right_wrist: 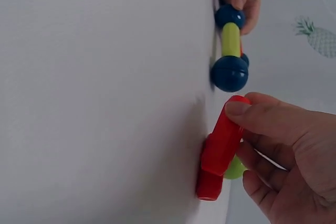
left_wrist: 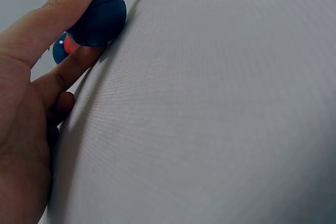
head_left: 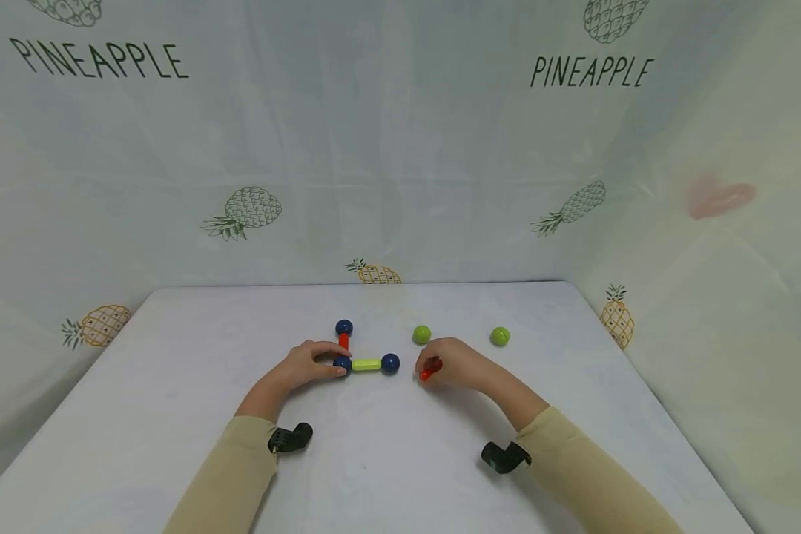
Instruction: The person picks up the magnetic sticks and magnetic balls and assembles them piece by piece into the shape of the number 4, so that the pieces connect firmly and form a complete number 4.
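My left hand [head_left: 307,362] pinches a dark blue ball [left_wrist: 105,19] between thumb and fingers. From this ball a yellow-green rod [head_left: 366,365] runs right to another blue ball [head_left: 390,363]. A red rod [head_left: 343,341] leads away from it to a third blue ball [head_left: 343,327], making an L lying on the table. To the right, my right hand [head_left: 457,361] holds a red rod-like piece [right_wrist: 223,140] between thumb and fingers, apart from the L. A second red section shows at its lower end; whether it is a separate rod I cannot tell.
Two green balls lie beyond my right hand, one green ball [head_left: 422,334] just behind it and another green ball [head_left: 500,336] farther right. The white-covered table [head_left: 374,460] meets a pineapple-printed cloth [head_left: 400,148] at its back edge.
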